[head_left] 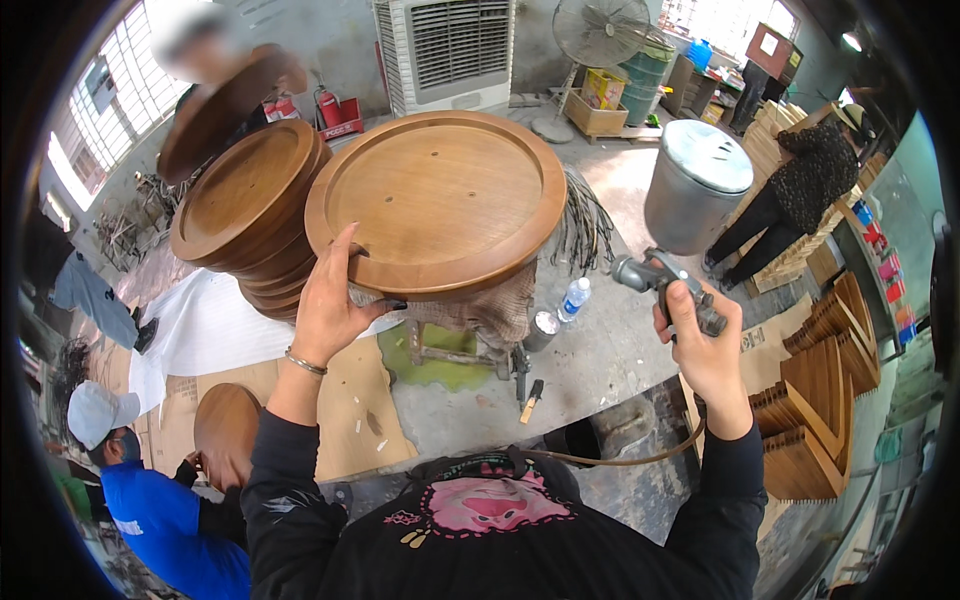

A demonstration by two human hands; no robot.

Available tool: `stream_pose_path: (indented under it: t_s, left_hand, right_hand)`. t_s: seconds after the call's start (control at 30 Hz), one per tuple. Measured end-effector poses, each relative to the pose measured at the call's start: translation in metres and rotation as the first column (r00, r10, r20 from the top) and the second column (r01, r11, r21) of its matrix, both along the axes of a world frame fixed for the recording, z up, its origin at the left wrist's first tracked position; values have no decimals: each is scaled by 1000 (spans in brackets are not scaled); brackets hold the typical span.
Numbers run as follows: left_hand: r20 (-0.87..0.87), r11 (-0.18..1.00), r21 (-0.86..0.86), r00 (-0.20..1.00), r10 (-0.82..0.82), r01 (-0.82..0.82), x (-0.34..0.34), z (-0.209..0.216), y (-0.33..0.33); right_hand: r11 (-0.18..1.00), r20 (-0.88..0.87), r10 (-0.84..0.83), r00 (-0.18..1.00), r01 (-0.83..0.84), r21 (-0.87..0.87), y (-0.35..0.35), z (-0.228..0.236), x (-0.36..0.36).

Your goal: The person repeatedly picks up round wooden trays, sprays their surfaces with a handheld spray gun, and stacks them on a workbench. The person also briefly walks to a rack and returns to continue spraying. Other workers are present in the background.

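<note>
My left hand (pixel 330 305) grips the near rim of a large round wooden tray (pixel 440 195), holding it tilted up above a cloth-covered stand (pixel 480 310). My right hand (pixel 705 350) is closed on the handle of a spray gun (pixel 665 280) with a metal cup (pixel 697 185) on top, held to the right of the tray. A brown hose (pixel 620 460) runs from the gun down past my chest.
A stack of round wooden trays (pixel 250 215) stands at the left. A person in blue with a white cap (pixel 150 500) crouches at lower left over a round board. Another person (pixel 800 190) bends at the right near stacked wooden pieces (pixel 820 400). A bottle (pixel 573 298) and a can lie on the floor.
</note>
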State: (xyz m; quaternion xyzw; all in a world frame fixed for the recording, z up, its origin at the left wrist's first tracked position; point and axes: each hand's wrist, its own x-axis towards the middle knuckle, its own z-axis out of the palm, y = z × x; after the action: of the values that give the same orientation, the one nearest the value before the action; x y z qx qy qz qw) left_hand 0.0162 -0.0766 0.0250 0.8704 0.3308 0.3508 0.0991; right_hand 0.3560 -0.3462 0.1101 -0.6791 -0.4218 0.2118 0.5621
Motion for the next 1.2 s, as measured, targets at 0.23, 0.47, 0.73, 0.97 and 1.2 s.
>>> stream_pose_path:
  t_s: [0.23,0.47,0.73,0.97,1.2]
  left_hand:
    - [100,995,52,992,76,-82,36,-13,-26]
    - [13,1000,14,1000,-19,19,39,-1,-28]
    - [2,1000,9,1000,-16,16,10,0,-5]
    - [25,996,86,1000,15,-18,48,-10,-34]
    - [-22,999,6,999,-37,38,6,4,-1]
  right_hand:
    - [959,-47,285,957,-285,16,-16,2,-25]
    - [990,-67,137,988,-134,48,-5,11,-14]
    - [983,-86,181,980,-182,-9,-2,8,-19]
    - [931,-70,363,929,-360,57,-12,10,-35]
    - [999,41,36,999,-37,31,-2,8,-15]
